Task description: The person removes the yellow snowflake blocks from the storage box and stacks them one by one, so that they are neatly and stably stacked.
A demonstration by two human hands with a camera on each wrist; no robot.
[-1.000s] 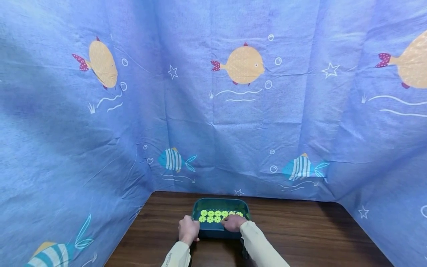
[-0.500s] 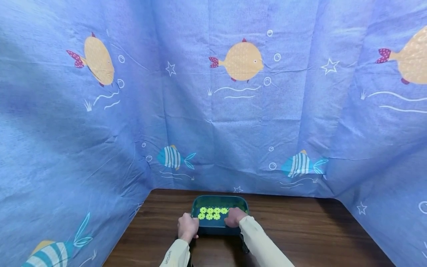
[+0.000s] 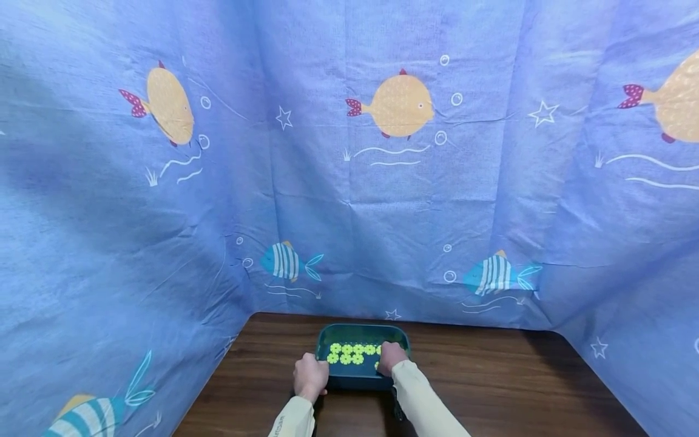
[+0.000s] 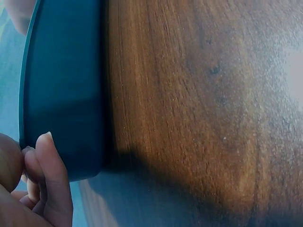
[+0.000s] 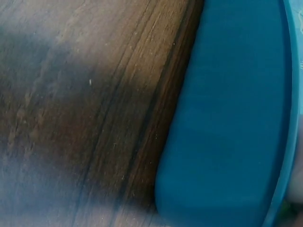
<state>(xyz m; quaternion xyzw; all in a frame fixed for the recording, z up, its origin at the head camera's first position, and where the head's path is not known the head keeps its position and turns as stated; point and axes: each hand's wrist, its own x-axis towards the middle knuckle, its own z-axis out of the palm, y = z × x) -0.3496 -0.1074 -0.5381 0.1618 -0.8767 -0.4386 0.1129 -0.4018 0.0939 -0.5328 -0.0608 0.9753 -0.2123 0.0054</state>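
A dark teal plastic bin (image 3: 357,382) sits on the table in the head view, with yellow-green flower-shaped pieces (image 3: 346,359) in two rows on its floor. My left hand (image 3: 310,375) grips the rim at the bin's near left corner; in the left wrist view its curled fingers (image 4: 53,175) meet the rim from outside. Inside the right part of the bin is my right hand (image 3: 392,358), fingers curled down, a yellow-green flower piece (image 3: 378,366) showing at its fingertips. The hand hides the bin's right end. In the right wrist view the bin's outer wall (image 5: 227,118) covers most of the hand.
The brown wood-grain table (image 3: 502,376) extends to both sides and in front of the bin. Behind and around it hangs a blue curtain (image 3: 393,224) printed with fish. A dark cord-like item (image 3: 398,409) shows beside the right sleeve.
My right hand has moved from the front middle of the bin toward its right end. A flower piece now shows at its fingertips. The left hand keeps its grip on the rim.
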